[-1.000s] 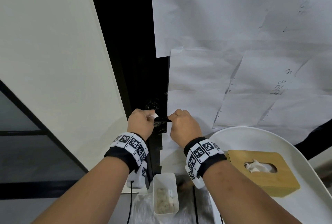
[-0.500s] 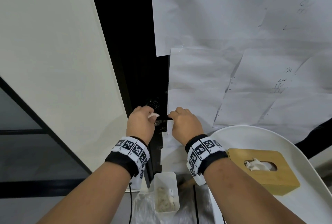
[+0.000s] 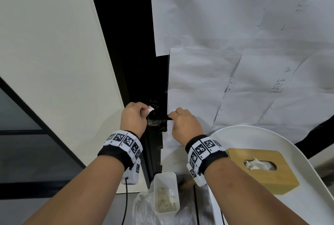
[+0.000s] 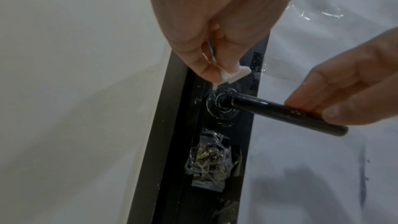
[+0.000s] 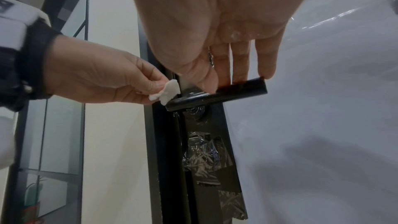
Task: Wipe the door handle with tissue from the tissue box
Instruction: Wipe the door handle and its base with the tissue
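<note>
The black lever door handle [image 4: 269,110] [image 5: 217,97] [image 3: 163,120] sticks out from the dark door edge. My left hand [image 3: 134,119] [image 5: 103,81] pinches a small wad of white tissue [image 4: 228,75] [image 5: 167,92] [image 3: 150,109] against the round base of the handle [image 4: 221,105]. My right hand [image 3: 186,122] [image 4: 344,91] holds the free end of the lever between thumb and fingers [image 5: 239,60]. The wooden tissue box [image 3: 262,168] with tissue poking from its slot stands on a white tray [image 3: 307,206] at the lower right.
The door is covered with taped white paper sheets [image 3: 235,44]. Crumpled clear tape [image 4: 206,161] covers the lock area below the handle. A small white bin with used tissue [image 3: 165,194] sits below the hands. A pale wall [image 3: 45,44] lies left of the black frame.
My left hand with the tissue has shifted slightly up and left, from the lever's inner end toward the round base. My right hand stays on the lever's free end.
</note>
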